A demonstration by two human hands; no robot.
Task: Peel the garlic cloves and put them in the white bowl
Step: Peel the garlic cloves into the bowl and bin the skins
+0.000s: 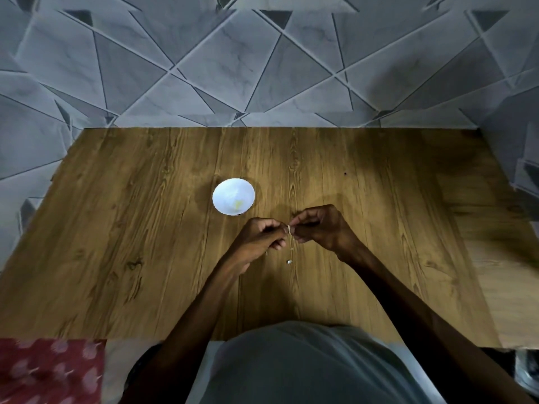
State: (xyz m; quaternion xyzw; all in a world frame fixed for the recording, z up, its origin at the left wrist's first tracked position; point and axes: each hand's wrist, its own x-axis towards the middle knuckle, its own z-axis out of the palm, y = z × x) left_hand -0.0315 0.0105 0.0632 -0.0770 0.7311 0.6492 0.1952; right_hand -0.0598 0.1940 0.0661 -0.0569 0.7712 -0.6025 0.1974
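**A:** ok so where's the garlic at right now?

**B:** Both hands are up over the middle of the wooden bench (131, 243), meeting fingertip to fingertip. There's a small pale garlic clove (288, 228) pinched between them. The left hand (262, 239) has it between thumb and curled fingers, and the right hand (319, 228) is nipping at it from the other side with its fingers bunched tight. So neither hand is loose, both are clamped on that one clove.

**A:** and the bowl?

**B:** The white bowl (224, 195) sits on the bench just beyond the left hand, near it but not touching. There's a faint yellowish thing inside, too washed out to say what it is.

**A:** any mess?

**B:** A tiny white scrap of skin (289, 261) on the bench right below the hands. Other than that there's a grey patterned tile wall (262, 68) behind the bench, and a red printed cloth (49, 371) down in the near left corner.
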